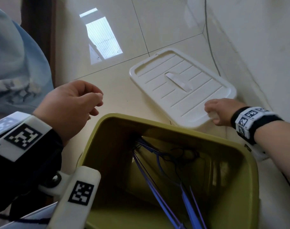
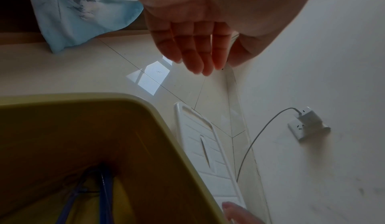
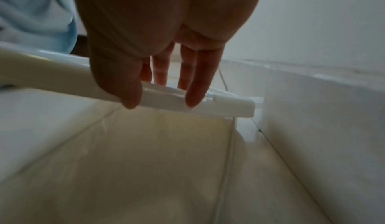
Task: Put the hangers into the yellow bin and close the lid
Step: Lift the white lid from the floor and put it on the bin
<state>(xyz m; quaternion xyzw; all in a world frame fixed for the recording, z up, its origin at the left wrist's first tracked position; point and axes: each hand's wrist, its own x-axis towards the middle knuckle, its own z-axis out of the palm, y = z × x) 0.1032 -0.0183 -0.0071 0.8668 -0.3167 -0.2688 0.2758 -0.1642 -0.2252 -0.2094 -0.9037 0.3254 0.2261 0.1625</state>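
The yellow bin (image 1: 157,124) stands open on the floor at the bottom of the head view. Several blue and purple hangers (image 1: 165,204) lie inside it, also seen as hangers (image 2: 104,194) in the left wrist view. The white lid (image 1: 182,83) lies beyond the bin, near the wall. My right hand (image 1: 212,113) grips the lid's near edge; in the right wrist view my right hand (image 3: 160,99) pinches the lid (image 3: 229,105) between thumb and fingers, and that corner is off the floor. My left hand (image 1: 91,103) hovers left of the bin, loosely curled and holding nothing.
A white wall runs along the right, with a socket and charger (image 2: 308,124) and a cable (image 1: 210,47) hanging down behind the lid. Blue cloth (image 1: 13,63) hangs at the left beside a dark wooden edge. Glossy floor tiles lie beyond the bin.
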